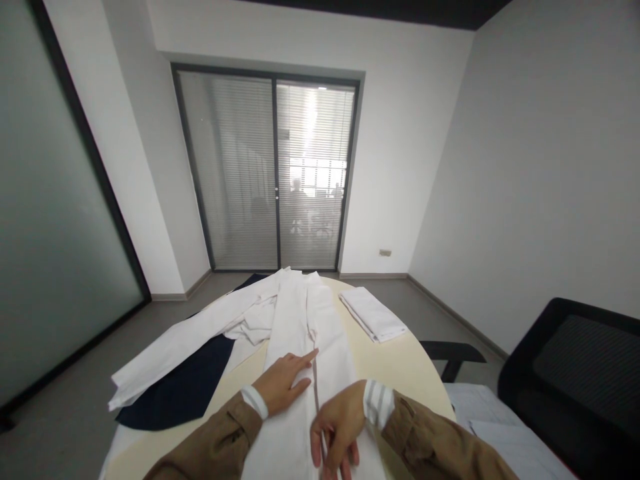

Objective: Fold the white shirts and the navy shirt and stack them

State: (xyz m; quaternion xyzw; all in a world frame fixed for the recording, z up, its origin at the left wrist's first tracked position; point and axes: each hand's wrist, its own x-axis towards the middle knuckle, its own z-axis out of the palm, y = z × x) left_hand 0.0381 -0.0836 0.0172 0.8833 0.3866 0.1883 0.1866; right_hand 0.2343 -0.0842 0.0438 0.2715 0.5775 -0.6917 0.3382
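A white long-sleeved shirt [290, 313] lies lengthwise on the round table, one sleeve [200, 343] stretched out toward the left. A folded edge and seam run down its middle. My left hand [285, 381] rests on the shirt, its index finger stretched along that seam and the thumb apart. Closer to me, my right hand [340, 427] is bent downward over the lower part of the shirt. Its fingers are loosely curled with gaps between them, touching the cloth; their tips are partly hidden.
A neatly folded white cloth [373, 313] sits on the right of the pale round table [410, 373]. Dark navy fabric [185, 383] lies under the sleeve at left. A black mesh chair [575, 373] stands at right, with white fabric [500, 420] on its seat.
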